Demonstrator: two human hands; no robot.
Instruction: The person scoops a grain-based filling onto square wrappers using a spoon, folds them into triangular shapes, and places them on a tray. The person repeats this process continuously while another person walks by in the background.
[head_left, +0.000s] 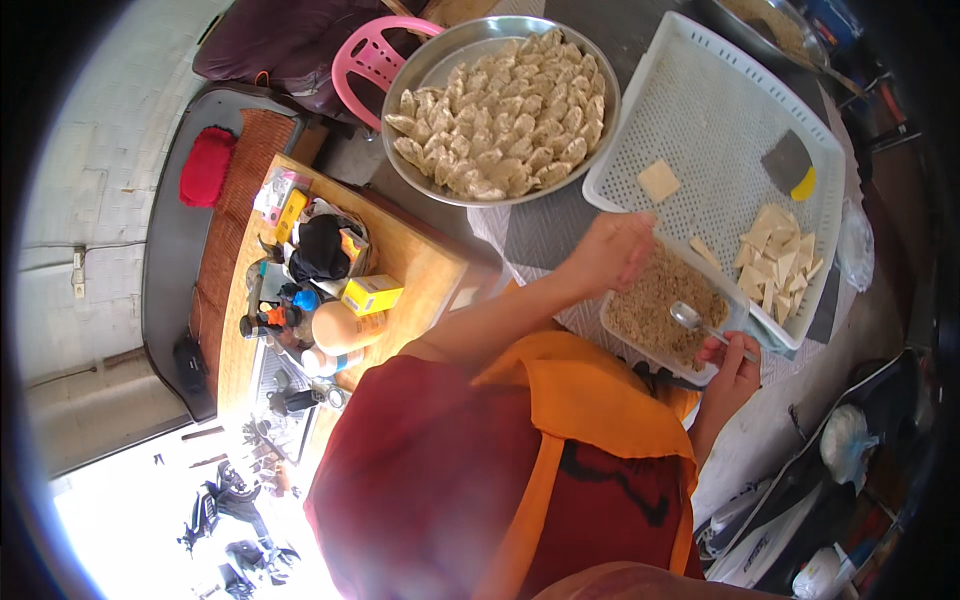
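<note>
My left hand (615, 251) is raised with curled fingers over the upper left edge of a plastic container of crumbly brown filling (660, 300); whether anything is in it cannot be told. My right hand (733, 364) grips the handle of a metal spoon (686, 315), its bowl over the filling. Beyond the container lies a white perforated plastic tray (720, 97). It holds one pale square wrapper (658, 181), a pile of pale cut wrapper pieces (776, 262) and a flat grey piece with a yellow edge (789, 165). A round metal tray (431, 71) bears many filled, folded pieces (495, 120).
Left of me stands a wooden table (427, 262) with bottles, a yellow box (372, 294) and a black cloth (322, 247). A pink plastic chair (367, 60) is behind the round tray. Another metal bowl (810, 37) sits at the top right, beside a plastic bag (855, 244) lower down.
</note>
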